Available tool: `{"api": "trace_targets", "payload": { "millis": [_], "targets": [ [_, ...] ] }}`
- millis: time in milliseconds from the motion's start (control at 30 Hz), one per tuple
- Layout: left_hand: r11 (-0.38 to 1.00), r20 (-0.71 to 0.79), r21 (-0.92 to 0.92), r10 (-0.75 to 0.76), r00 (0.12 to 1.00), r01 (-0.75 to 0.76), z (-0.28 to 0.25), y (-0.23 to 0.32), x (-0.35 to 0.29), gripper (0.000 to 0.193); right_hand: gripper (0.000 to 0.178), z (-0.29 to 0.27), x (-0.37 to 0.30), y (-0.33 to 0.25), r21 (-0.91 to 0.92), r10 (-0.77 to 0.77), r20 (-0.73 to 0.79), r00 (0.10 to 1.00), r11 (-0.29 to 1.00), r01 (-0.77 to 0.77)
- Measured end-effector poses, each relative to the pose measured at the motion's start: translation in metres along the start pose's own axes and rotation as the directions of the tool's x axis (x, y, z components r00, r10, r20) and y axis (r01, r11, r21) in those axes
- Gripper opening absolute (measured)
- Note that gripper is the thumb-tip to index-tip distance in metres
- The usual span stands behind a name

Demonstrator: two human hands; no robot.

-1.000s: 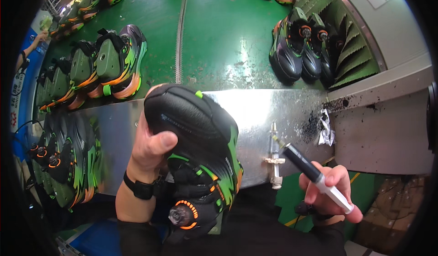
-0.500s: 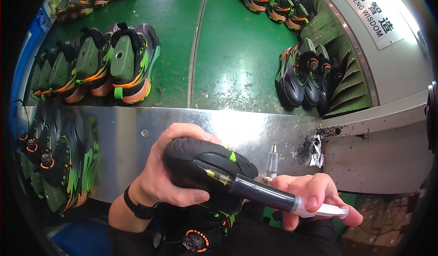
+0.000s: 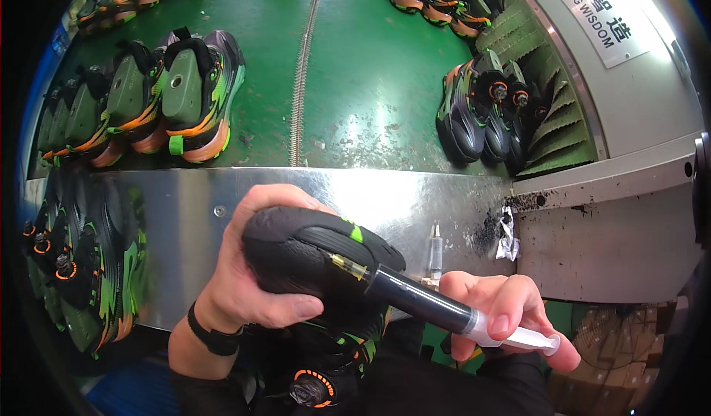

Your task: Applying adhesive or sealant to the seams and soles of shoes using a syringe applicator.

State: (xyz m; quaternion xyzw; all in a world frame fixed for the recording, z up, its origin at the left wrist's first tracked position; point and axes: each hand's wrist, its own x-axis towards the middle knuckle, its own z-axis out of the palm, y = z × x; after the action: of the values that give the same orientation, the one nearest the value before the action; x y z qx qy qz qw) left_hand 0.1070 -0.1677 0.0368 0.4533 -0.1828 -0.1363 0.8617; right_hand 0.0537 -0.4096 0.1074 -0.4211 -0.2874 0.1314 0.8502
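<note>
The black syringe (image 3: 422,297), a second ago well apart from the shoe (image 3: 285,257), now reaches leftward from the right hand (image 3: 503,306), its yellow tip (image 3: 348,266) at the shoe's side, near the left hand (image 3: 233,268). The shoe is now tipped more toe-on within the left hand's grasp.

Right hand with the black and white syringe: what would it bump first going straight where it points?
Probably the black and green shoe, yellow syringe tip first; depth is hard to judge.
</note>
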Motion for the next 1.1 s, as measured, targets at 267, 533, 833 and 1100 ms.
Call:
{"api": "trace_targets", "payload": {
  "millis": [267,533,833,1100],
  "targets": [
    [0.997,-0.094,-0.06,-0.051,0.994,0.046,-0.005,-0.001,0.003,0.08,0.067,-0.004,-0.019,-0.01,-0.12,0.109,-0.05,0.993,0.986,-0.115],
    [0.995,-0.205,0.045,-0.074,0.976,0.085,-0.006,0.001,0.006,0.083,0.068,-0.009,-0.03,0.001,-0.201,0.067,-0.027,0.997,0.977,-0.072],
    [0.989,-0.262,0.085,-0.097,0.96,0.123,-0.003,-0.002,0.012,0.086,0.069,-0.017,-0.043,0.01,-0.182,0.055,-0.073,0.996,0.981,-0.068],
    [0.989,-0.25,-0.028,-0.147,0.957,0.145,0.0,-0.003,0.016,0.069,0.07,-0.025,-0.047,0.009,-0.229,0.109,-0.059,0.992,0.966,-0.12]
  ]
}}
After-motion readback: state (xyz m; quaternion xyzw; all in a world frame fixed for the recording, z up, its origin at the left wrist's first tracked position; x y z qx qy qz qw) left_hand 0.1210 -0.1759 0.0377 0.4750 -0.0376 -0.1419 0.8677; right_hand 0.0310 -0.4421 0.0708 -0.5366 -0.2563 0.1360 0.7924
